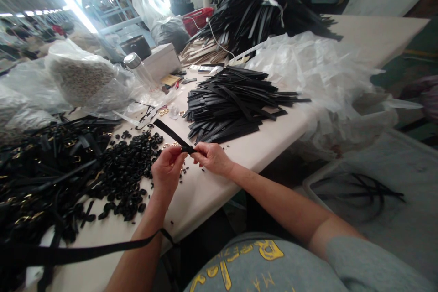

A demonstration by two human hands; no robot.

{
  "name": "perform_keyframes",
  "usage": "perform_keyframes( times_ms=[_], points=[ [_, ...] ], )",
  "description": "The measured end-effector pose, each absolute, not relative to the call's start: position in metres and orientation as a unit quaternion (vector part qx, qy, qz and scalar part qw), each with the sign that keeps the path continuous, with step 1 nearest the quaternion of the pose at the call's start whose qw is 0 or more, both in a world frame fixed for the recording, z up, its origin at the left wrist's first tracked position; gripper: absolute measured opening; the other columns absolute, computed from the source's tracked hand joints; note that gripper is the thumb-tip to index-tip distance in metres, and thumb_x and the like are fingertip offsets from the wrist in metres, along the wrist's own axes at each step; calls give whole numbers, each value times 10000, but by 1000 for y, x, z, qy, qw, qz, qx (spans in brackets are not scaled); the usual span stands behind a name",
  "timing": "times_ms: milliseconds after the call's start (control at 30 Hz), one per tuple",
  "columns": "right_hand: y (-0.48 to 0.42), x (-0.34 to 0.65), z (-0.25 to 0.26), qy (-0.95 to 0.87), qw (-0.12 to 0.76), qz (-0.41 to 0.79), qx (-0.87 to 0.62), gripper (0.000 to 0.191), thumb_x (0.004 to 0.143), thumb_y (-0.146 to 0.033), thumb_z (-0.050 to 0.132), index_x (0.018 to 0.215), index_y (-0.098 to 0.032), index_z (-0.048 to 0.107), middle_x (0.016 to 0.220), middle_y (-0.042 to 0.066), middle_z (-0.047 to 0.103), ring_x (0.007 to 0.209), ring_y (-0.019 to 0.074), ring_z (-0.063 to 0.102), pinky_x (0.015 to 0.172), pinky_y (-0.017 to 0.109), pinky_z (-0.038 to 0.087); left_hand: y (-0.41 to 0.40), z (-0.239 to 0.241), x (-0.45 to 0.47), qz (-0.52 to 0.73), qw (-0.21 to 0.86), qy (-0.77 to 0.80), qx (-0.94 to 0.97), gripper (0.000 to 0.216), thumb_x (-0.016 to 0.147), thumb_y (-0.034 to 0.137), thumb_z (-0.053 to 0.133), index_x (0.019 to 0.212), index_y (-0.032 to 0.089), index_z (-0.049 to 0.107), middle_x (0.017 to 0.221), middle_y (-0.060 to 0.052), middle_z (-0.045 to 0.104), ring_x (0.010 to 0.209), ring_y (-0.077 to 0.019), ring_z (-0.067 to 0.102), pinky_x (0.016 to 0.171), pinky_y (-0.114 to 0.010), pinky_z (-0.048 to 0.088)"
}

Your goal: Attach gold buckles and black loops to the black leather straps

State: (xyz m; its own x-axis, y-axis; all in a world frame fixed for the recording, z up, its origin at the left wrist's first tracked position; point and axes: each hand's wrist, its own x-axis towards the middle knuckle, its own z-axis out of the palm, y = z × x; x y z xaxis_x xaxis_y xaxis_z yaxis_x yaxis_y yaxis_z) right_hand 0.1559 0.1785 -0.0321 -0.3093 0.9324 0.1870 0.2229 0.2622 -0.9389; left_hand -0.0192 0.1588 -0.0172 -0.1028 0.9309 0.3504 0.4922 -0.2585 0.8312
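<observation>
A short flat black strap (pixel 171 133) is held between both my hands over the table, its free end pointing away to the upper left. My left hand (pixel 167 169) pinches it from the left with thumb and fingers. From the right, my right hand (pixel 212 159) grips its near end, close to the left fingertips. Whether a small loop sits on the strap between the fingers is hidden. Just left of my left hand lies a heap of small black loops (pixel 128 169). Beyond my right hand is a pile of flat black straps (pixel 229 100).
Black straps with gold buckles (pixel 44 169) heap up at the left. Farther back stand a clear bottle (pixel 138 68), a white box (pixel 163 60) and a red basket (pixel 198 19). Plastic sheeting (pixel 325 77) hangs over the table's right edge, above a pale bin (pixel 376 210).
</observation>
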Motion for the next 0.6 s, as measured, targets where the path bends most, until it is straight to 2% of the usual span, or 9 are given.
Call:
perform_keyframes(
  times_ms=[167, 433, 600],
  points=[
    [179, 157, -29, -690, 389, 432, -431, 121, 910, -227, 614, 803, -172, 630, 664, -25, 697, 526, 79, 620, 535, 169, 397, 161, -8, -20, 457, 140, 541, 692, 202, 844, 334, 668, 1000, 232, 747, 949, -47, 736, 851, -190, 677, 822, -318, 544],
    [180, 157, -35, -690, 390, 439, -423, 160, 889, -220, 598, 737, -169, 600, 611, -31, 660, 481, 77, 583, 506, 169, 384, 160, -3, -18, 408, 59, 510, 754, 174, 884, 295, 641, 994, 247, 767, 901, -38, 759, 807, -179, 691, 789, -284, 534],
    [180, 159, -33, -645, 405, 515, -393, 197, 902, -299, 569, 758, -166, 590, 581, -37, 625, 426, 67, 536, 454, 162, 405, 158, -6, -18, 398, 25, 504, 766, 191, 897, 302, 642, 1032, 241, 762, 914, -53, 761, 820, -182, 701, 794, -275, 530]
  ],
)
